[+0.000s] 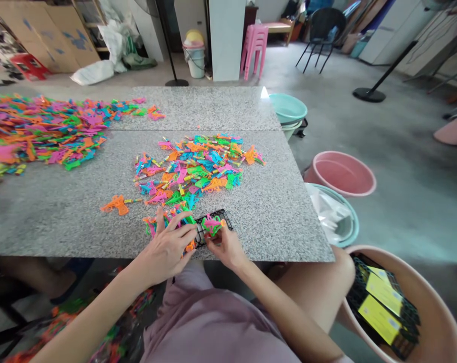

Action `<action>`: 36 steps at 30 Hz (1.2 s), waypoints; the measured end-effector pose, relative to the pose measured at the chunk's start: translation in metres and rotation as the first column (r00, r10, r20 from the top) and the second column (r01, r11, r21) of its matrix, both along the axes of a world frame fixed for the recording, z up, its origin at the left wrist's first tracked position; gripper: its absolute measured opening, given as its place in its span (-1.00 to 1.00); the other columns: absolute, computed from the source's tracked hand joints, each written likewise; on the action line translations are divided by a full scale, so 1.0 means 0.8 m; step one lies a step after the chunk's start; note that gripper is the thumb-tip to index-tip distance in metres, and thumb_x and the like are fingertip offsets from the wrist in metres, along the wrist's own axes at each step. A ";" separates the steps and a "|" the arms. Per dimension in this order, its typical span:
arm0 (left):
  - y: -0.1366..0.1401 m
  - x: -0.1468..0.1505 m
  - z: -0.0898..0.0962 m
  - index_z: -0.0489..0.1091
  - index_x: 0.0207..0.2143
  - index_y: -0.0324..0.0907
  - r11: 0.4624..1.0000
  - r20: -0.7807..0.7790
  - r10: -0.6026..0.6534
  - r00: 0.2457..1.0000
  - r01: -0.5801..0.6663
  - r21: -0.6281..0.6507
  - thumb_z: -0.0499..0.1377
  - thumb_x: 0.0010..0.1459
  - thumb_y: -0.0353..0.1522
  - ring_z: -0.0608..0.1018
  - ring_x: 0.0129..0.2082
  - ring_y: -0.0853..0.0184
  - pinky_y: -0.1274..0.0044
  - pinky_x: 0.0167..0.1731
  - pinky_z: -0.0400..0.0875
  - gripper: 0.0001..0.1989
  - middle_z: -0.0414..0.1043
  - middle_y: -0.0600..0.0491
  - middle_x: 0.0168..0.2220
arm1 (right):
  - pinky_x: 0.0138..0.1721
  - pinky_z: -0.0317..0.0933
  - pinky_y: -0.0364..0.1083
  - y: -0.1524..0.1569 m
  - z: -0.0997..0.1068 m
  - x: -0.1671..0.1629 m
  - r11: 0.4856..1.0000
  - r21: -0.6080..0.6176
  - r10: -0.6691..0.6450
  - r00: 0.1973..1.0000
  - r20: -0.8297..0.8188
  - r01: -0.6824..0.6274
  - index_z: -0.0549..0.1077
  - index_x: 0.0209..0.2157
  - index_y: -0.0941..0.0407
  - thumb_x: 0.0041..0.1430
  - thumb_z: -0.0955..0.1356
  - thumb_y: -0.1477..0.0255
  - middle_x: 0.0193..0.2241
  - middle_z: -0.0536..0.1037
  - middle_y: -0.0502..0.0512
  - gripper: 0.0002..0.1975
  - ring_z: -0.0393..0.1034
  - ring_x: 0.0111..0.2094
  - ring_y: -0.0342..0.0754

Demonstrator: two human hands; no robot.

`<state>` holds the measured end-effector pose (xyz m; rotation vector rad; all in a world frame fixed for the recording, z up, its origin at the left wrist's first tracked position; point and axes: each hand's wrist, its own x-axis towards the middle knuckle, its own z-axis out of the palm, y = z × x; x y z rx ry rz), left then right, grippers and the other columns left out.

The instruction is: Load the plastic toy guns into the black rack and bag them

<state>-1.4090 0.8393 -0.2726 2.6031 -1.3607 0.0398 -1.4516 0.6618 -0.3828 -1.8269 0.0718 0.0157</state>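
Observation:
A black mesh basket [223, 214] sits at the table's near edge, in front of me. My right hand [228, 246] grips pink and green toy guns [212, 223] above its right part, thumb and fingers closed around one end. My left hand [171, 243] lies with fingers spread over a cluster of toy guns [149, 227] at the basket's left side, touching them. How many sit under that palm is hidden. Beyond the hands spreads a pile of colourful plastic toy guns [198, 169]. One orange toy gun [117, 204] lies apart to the left.
A larger heap of toy guns [62, 126] covers the table's [281, 217] far left. Right of the table stand a pink basin [343, 174], a teal basin holding plastic bags [328, 212], and a tub [436, 302] with black baskets and yellow cards. Another person's hand shows at the left edge.

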 end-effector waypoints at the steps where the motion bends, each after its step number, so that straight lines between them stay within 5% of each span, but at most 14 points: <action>1: -0.001 0.000 0.000 0.47 -0.20 -0.14 1.000 0.001 0.002 1.000 -0.002 0.001 0.12 0.23 -0.40 0.39 0.15 0.02 -0.09 0.36 -0.31 -0.85 0.57 0.00 -0.09 | -0.48 0.34 -0.17 0.003 -0.002 0.001 1.000 -0.028 0.004 1.000 0.007 -0.004 0.24 -0.26 0.03 0.11 0.35 0.44 -0.50 0.58 -0.02 -0.81 0.54 -0.50 -0.05; 6: -0.001 -0.001 -0.002 0.47 -0.08 -0.14 1.000 0.018 0.002 1.000 -0.002 -0.013 0.08 0.23 -0.42 0.37 0.16 0.02 -0.08 0.36 -0.30 -0.75 0.56 -0.02 -0.09 | -0.46 0.28 -0.20 0.010 -0.005 -0.001 0.985 -0.170 0.040 0.998 0.044 -0.032 0.22 -0.23 0.03 0.08 0.36 0.51 -0.48 0.59 -0.05 -0.75 0.56 -0.46 -0.04; 14: 0.003 -0.002 -0.006 0.17 0.29 -0.11 1.000 0.045 0.001 0.999 -0.002 0.027 0.09 0.23 -0.44 0.31 0.20 -0.02 -0.15 0.31 -0.41 -0.44 0.52 -0.06 0.02 | -0.48 0.15 -0.15 0.017 0.007 -0.006 0.913 -0.404 0.085 0.996 0.035 -0.063 0.23 -0.22 0.05 0.12 0.32 0.54 -0.47 0.54 0.02 -0.78 0.52 -0.45 0.02; 23: 0.006 -0.001 -0.013 0.08 0.33 -0.21 0.999 0.084 0.003 0.996 -0.006 0.033 0.06 0.23 -0.45 0.30 0.24 -0.05 -0.19 0.29 -0.38 -0.39 0.50 -0.19 0.00 | -0.42 0.18 -0.15 0.022 0.001 -0.008 0.904 -0.426 0.102 0.988 0.113 -0.045 0.29 -0.21 0.06 0.10 0.31 0.55 -0.42 0.49 0.02 -0.80 0.43 -0.42 -0.02; 28: 0.005 -0.002 -0.011 0.03 0.36 -0.20 1.000 0.077 -0.007 0.997 0.005 0.024 0.07 0.19 -0.48 0.28 0.24 -0.05 -0.17 0.30 -0.43 -0.32 0.47 -0.19 0.07 | -0.41 0.21 -0.12 0.024 0.016 -0.009 0.833 -0.531 0.247 0.964 0.100 -0.158 0.32 -0.07 0.08 0.10 0.35 0.53 -0.32 0.53 0.10 -0.67 0.45 -0.39 0.00; 36: 0.002 -0.001 -0.009 0.24 0.20 -0.16 1.000 0.055 0.006 0.998 -0.005 -0.022 0.13 0.20 -0.43 0.30 0.22 -0.04 -0.07 0.34 -0.44 -0.50 0.51 -0.07 0.02 | -0.37 0.25 -0.10 0.023 0.032 0.013 0.811 -0.532 0.288 0.958 0.001 -0.243 0.30 0.03 0.18 0.03 0.35 0.59 -0.27 0.58 0.21 -0.53 0.50 -0.34 0.05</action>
